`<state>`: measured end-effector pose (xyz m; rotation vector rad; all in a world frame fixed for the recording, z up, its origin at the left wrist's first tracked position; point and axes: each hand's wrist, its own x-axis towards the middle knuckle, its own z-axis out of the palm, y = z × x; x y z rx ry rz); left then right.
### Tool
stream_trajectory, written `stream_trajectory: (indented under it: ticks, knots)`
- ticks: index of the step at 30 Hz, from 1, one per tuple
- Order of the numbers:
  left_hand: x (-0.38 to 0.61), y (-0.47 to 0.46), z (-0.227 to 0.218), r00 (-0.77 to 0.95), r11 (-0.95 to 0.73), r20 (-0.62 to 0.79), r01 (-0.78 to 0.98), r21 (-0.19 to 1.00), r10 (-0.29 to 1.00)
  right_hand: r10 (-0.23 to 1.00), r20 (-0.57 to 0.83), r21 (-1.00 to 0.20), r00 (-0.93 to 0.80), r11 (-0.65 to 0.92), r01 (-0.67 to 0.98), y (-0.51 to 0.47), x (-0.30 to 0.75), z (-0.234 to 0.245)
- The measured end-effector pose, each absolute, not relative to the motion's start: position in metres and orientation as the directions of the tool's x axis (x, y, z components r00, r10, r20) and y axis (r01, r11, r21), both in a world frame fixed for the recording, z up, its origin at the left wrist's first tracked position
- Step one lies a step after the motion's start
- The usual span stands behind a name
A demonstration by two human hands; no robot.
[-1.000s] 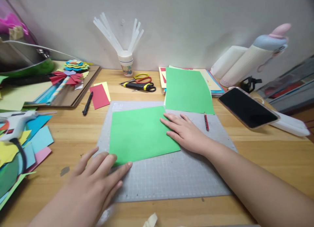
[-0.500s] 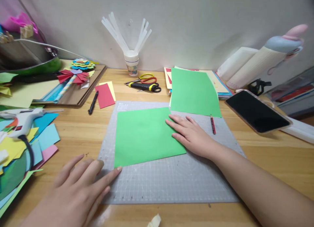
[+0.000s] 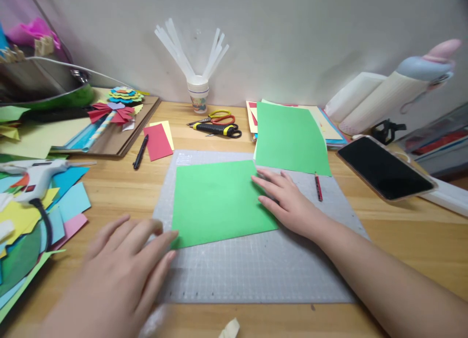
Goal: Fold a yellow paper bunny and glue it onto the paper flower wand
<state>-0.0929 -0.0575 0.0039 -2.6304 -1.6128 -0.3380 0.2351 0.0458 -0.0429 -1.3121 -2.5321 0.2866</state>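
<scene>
A sheet of green paper (image 3: 215,201) lies flat on the grey cutting mat (image 3: 278,269). My right hand (image 3: 285,196) rests on its right edge, fingers stretched out and spread. At the near left corner is my left hand (image 3: 127,265), slightly blurred, its index fingertip over the corner and its thumb a little below, apart from it; the other fingers are bent loosely. Behind the mat's far edge, more green paper (image 3: 290,138) overlaps a stack of coloured sheets. A short red-and-black pencil (image 3: 318,187) lies right of my right hand.
Scissors (image 3: 221,116) and a black-and-yellow cutter (image 3: 215,129) lie near a paper cup (image 3: 198,96) of white sticks. A pen (image 3: 141,152) and red card (image 3: 158,142) are left of them. A glue gun (image 3: 40,179) sits on paper scraps. At right is a phone (image 3: 385,167).
My left hand has shifted slightly up, its index fingertip moving from just below the paper's near left corner onto it. My right hand stays on the right edge, almost unmoved.
</scene>
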Motion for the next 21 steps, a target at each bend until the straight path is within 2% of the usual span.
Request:
stream_trajectory:
  ticks: [2, 3, 6, 8, 11, 15, 21]
  knots:
    - [-0.079, -0.051, 0.0, 0.51, -0.539, 0.239, 0.839, 0.07, 0.826, 0.77, 0.278, -0.298, -0.574, 0.638, 0.71, 0.035, 0.228, -0.031]
    - [-0.074, -0.049, -0.004, 0.547, -0.579, 0.25, 0.812, 0.074, 0.799, 0.706, 0.315, -0.277, -0.635, 0.708, 0.65, 0.029, 0.224, -0.026]
    - [-0.063, -0.047, -0.018, 0.589, -0.629, 0.249, 0.766, 0.133, 0.769, 0.503, 0.309, -0.196, -0.807, 0.864, 0.463, 0.012, 0.212, -0.016]
    - [-0.061, -0.049, -0.027, 0.562, -0.604, 0.236, 0.778, 0.175, 0.792, 0.445, 0.274, -0.16, -0.852, 0.895, 0.416, 0.007, 0.207, -0.017]
    - [-0.061, -0.053, -0.034, 0.526, -0.563, 0.211, 0.804, 0.192, 0.824, 0.434, 0.23, -0.147, -0.871, 0.9, 0.41, 0.005, 0.203, -0.024]
    - [-0.061, -0.055, -0.035, 0.521, -0.558, 0.227, 0.815, 0.157, 0.823, 0.468, 0.176, -0.182, -0.866, 0.88, 0.439, 0.005, 0.2, -0.027]
    - [-0.061, -0.055, -0.037, 0.516, -0.549, 0.209, 0.822, 0.15, 0.831, 0.477, 0.17, -0.166, -0.862, 0.876, 0.452, 0.003, 0.201, -0.021]
